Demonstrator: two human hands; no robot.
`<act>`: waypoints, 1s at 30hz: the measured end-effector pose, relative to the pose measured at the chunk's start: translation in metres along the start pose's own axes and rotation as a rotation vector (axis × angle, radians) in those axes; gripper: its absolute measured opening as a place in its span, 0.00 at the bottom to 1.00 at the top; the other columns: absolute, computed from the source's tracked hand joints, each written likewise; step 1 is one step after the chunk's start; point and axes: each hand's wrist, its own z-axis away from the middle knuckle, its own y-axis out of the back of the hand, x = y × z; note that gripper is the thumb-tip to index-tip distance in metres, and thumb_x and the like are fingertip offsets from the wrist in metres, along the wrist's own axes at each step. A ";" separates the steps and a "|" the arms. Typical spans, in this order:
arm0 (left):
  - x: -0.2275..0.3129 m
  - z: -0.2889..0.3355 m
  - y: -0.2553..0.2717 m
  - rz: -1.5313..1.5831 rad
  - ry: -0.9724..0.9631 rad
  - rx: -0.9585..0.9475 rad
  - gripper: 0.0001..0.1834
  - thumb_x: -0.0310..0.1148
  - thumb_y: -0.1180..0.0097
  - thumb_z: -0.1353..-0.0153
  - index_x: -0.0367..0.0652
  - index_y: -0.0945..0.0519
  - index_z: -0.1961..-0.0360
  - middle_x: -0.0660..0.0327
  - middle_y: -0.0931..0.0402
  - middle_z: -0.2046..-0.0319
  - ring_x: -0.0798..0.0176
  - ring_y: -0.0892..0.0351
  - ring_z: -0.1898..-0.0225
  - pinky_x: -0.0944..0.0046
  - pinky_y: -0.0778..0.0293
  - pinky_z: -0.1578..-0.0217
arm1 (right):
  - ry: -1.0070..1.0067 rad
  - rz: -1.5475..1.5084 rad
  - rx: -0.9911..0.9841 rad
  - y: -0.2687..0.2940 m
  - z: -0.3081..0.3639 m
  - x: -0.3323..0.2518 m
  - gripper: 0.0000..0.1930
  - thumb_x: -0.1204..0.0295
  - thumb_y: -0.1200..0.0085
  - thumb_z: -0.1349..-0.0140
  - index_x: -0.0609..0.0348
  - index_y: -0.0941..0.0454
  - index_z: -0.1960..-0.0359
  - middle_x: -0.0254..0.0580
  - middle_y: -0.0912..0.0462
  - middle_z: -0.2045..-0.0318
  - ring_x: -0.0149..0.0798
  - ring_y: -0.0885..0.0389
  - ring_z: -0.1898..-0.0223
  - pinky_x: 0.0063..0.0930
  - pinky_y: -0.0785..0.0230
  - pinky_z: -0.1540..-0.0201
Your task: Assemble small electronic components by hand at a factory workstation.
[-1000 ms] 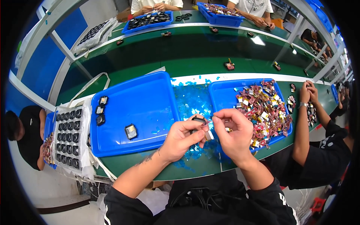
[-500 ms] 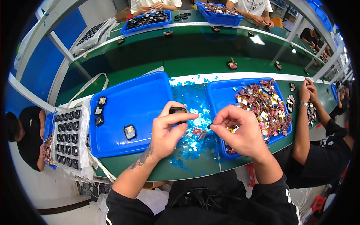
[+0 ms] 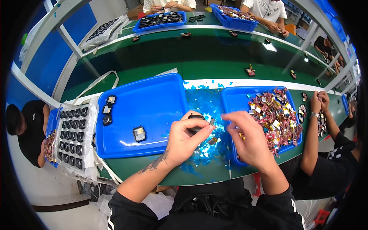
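- Left hand (image 3: 184, 140) has carried the small black part (image 3: 196, 117) leftward, off the blue film scraps (image 3: 205, 111); fingers closed on it, near the left blue tray (image 3: 153, 96).
- Right hand (image 3: 251, 142) has let go, fingers loosely open, over the right tray (image 3: 232, 96) of mixed pieces.
- Peeling looks finished.

The person wears a black top with long sleeves pushed up to about the elbows, leaving both forearms bare. White stripes run along the outside of each sleeve. A dark tattoo of branching lines marks the left forearm, just behind the wrist. The left hand (image 3: 186, 138) and right hand (image 3: 251, 142) are bare, without gloves, rings or a watch.
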 end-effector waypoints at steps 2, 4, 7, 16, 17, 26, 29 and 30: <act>-0.002 0.000 0.000 0.137 0.078 -0.043 0.05 0.22 0.41 0.41 0.31 0.18 0.67 0.60 0.27 0.64 0.70 0.26 0.67 0.72 0.27 0.68 | 0.032 -0.045 -0.052 -0.003 0.000 0.008 0.11 0.83 0.47 0.42 0.63 0.21 0.58 0.46 0.20 0.65 0.46 0.19 0.66 0.31 0.27 0.64; 0.000 0.001 0.001 0.150 0.115 -0.086 0.05 0.23 0.41 0.41 0.30 0.18 0.67 0.59 0.27 0.64 0.70 0.26 0.68 0.72 0.27 0.68 | 0.077 -0.149 -0.119 -0.005 0.001 0.016 0.10 0.82 0.47 0.41 0.63 0.19 0.58 0.46 0.19 0.63 0.42 0.19 0.66 0.28 0.27 0.64; 0.001 0.002 -0.001 0.180 0.145 -0.132 0.06 0.24 0.42 0.40 0.30 0.18 0.67 0.60 0.27 0.65 0.70 0.26 0.69 0.71 0.27 0.68 | -0.145 -0.276 -0.059 -0.009 0.001 0.010 0.09 0.82 0.46 0.41 0.63 0.19 0.60 0.43 0.19 0.65 0.35 0.20 0.67 0.23 0.28 0.65; -0.004 0.003 0.001 0.407 0.243 -0.313 0.09 0.28 0.43 0.37 0.32 0.18 0.61 0.61 0.27 0.63 0.72 0.27 0.67 0.72 0.29 0.67 | -0.154 -0.889 -0.141 -0.018 0.003 0.023 0.09 0.83 0.45 0.41 0.67 0.22 0.59 0.43 0.25 0.57 0.33 0.24 0.54 0.25 0.25 0.54; -0.003 0.002 -0.002 0.346 0.224 -0.249 0.11 0.27 0.45 0.36 0.33 0.20 0.55 0.60 0.27 0.61 0.71 0.27 0.65 0.71 0.28 0.65 | -0.124 -0.908 -0.112 -0.020 0.003 0.026 0.08 0.84 0.45 0.42 0.67 0.23 0.60 0.43 0.25 0.57 0.33 0.25 0.53 0.25 0.25 0.53; -0.004 -0.002 -0.002 0.265 0.055 -0.081 0.31 0.17 0.58 0.35 0.38 0.46 0.30 0.49 0.33 0.42 0.61 0.29 0.44 0.60 0.33 0.42 | -0.151 -0.393 0.114 -0.009 0.014 0.004 0.07 0.83 0.41 0.45 0.64 0.19 0.64 0.42 0.19 0.67 0.31 0.19 0.68 0.20 0.25 0.69; -0.002 0.007 -0.008 0.147 -0.013 -0.128 0.33 0.16 0.60 0.35 0.39 0.51 0.29 0.48 0.36 0.39 0.60 0.35 0.38 0.63 0.39 0.38 | -0.129 -0.148 0.055 -0.021 0.003 -0.002 0.07 0.81 0.38 0.48 0.62 0.20 0.66 0.41 0.18 0.73 0.33 0.19 0.73 0.25 0.29 0.73; -0.002 0.008 -0.011 0.202 0.031 -0.143 0.33 0.15 0.61 0.35 0.38 0.51 0.30 0.47 0.39 0.36 0.57 0.38 0.35 0.63 0.42 0.36 | -0.065 -0.147 0.119 -0.025 0.000 -0.005 0.07 0.81 0.38 0.48 0.62 0.21 0.68 0.42 0.18 0.74 0.36 0.20 0.75 0.28 0.29 0.73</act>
